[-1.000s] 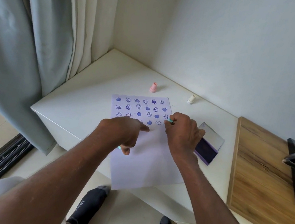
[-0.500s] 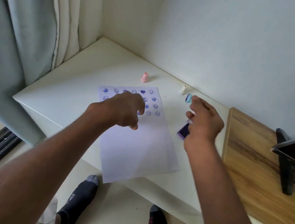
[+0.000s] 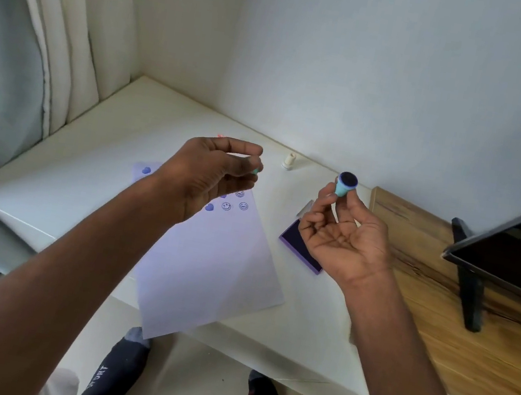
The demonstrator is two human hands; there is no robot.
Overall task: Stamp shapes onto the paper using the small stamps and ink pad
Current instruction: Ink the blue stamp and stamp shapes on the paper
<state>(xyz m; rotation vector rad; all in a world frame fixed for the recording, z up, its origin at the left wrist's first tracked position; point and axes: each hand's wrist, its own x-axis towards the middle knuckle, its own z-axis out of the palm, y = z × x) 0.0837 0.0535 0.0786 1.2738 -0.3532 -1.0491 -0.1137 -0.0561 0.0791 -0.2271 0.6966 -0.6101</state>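
My right hand is raised palm-up over the purple ink pad, pinching a small teal stamp with its dark inked face turned up. My left hand hovers above the top of the white paper, fingertips closed on a small teal piece, likely the stamp's cap. Purple hearts and smiley prints show on the paper beside the left hand; most rows are hidden behind it. A white stamp stands near the wall. A pink stamp is almost wholly hidden behind my left hand.
The white desk meets a wooden board on the right, where a dark screen on a black stand sits. Curtains hang at the left. My feet in dark socks are below the desk edge.
Both hands have lifted off the paper and desk. The right hand turned palm-up, showing the teal stamp's inked face; the left hand rose with a teal piece in its fingertips.
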